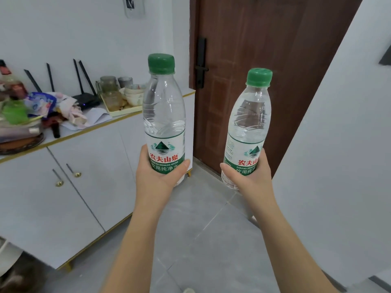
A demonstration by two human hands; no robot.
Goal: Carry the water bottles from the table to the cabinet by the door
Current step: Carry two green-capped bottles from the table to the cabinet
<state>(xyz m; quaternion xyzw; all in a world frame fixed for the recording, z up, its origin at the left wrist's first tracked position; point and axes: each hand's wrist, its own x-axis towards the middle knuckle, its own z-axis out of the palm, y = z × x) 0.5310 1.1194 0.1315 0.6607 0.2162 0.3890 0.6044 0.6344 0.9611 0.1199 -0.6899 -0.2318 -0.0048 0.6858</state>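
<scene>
Nearest us, both hands are closed, each round one water bottle. The left hand (156, 174) wraps the label of the left bottle (164, 115), and the right hand (251, 176) grips the right bottle (249, 119) low on its label. Both bottles are upright, green caps up, long axis vertical, apart from each other, held over the floor (201, 218) and not yet set on anything.

Further out, the cabinet (84, 166) lies ahead and to the left of the hands, so we judge the left hand the nearer one — the right would have to cross over or wait. Its top is crowded (tray of cups (118, 113), router (86, 101), loose clutter), with a bare strip at the end by the door (264, 60). We'd call the next move a leftward reach — bottles vertical, down at that end.
</scene>
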